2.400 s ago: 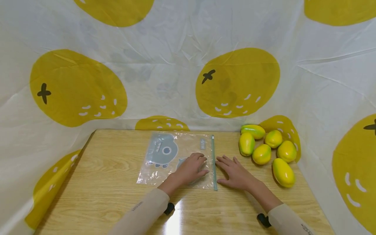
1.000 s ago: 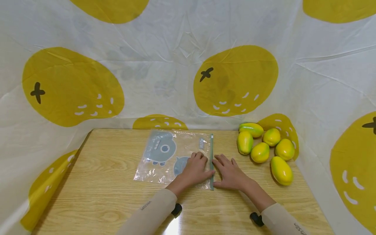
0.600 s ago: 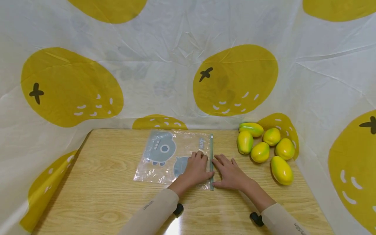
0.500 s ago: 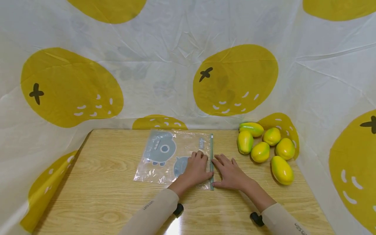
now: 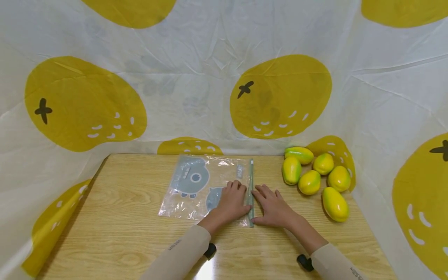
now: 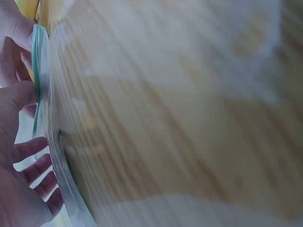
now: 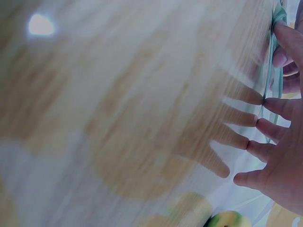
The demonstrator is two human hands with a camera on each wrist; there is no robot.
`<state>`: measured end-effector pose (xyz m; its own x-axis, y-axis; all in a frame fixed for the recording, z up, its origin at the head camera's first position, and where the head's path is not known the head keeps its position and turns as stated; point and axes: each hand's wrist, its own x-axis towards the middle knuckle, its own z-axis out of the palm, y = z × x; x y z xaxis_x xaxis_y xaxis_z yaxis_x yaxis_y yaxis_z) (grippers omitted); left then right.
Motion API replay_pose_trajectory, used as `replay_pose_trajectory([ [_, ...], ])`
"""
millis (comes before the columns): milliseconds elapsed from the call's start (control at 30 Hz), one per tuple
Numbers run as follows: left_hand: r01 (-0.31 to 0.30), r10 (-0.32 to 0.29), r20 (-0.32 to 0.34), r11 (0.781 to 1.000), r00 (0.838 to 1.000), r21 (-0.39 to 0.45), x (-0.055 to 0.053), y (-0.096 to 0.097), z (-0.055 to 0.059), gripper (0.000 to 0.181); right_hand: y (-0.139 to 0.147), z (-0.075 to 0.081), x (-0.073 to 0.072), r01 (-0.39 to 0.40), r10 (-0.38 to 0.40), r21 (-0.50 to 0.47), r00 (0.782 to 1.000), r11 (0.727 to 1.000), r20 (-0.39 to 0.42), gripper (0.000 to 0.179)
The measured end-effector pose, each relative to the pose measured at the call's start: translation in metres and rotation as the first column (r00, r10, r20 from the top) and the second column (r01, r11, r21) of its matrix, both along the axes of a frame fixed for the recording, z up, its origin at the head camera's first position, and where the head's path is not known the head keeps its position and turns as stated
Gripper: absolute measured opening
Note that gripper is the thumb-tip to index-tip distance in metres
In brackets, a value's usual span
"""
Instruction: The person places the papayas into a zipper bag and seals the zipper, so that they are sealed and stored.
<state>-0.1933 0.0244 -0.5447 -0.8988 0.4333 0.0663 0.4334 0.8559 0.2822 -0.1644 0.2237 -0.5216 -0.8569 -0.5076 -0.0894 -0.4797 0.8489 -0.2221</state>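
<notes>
A clear zip bag (image 5: 217, 167) with blue-grey monster prints lies flat on the wooden table, its green zip strip (image 5: 251, 171) along the right side. My left hand (image 5: 231, 204) rests on the bag just left of the strip, thumb reaching to the strip. From the other side my right hand (image 5: 274, 208) touches the strip with its thumb and forefinger. The left wrist view shows the strip (image 6: 36, 71) standing slightly up between both hands. In the right wrist view the right hand (image 7: 279, 146) has its fingers spread, their tips on or near the tabletop.
Several glossy yellow-green fruits (image 5: 309, 182), mango-like in shape, sit in a group on the table's (image 5: 122, 194) back right. A white cloth (image 5: 189, 93) with yellow fruit prints hangs behind the table and along both sides.
Both hands have closed in on the zip strip: my left thumb has come across to it and my right hand has moved left against it. The fruits have not moved.
</notes>
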Motion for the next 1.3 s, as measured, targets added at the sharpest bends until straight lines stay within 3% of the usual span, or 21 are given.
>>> replay_pose_trajectory([
  [633,-0.013,0.011,-0.038,0.999,0.999,-0.031,0.004,-0.019,0.001,0.076,-0.006,-0.002,0.002,0.003,-0.003,-0.002,1.0,1.0,-0.019,0.098],
  [900,0.02,-0.025,-0.07,0.997,0.997,-0.07,0.008,-0.025,0.005,0.097,-0.006,0.0,0.002,0.006,-0.005,0.021,0.998,1.0,-0.057,0.097],
  [1167,0.054,-0.072,-0.124,0.989,0.99,-0.138,0.011,-0.027,0.003,0.09,-0.008,0.0,0.002,0.013,-0.013,0.013,0.998,1.0,-0.054,0.097],
  [1300,0.051,-0.069,-0.115,0.987,0.991,-0.15,0.011,-0.028,0.003,0.083,-0.009,-0.001,0.002,0.014,-0.014,0.009,0.999,1.0,-0.05,0.097],
])
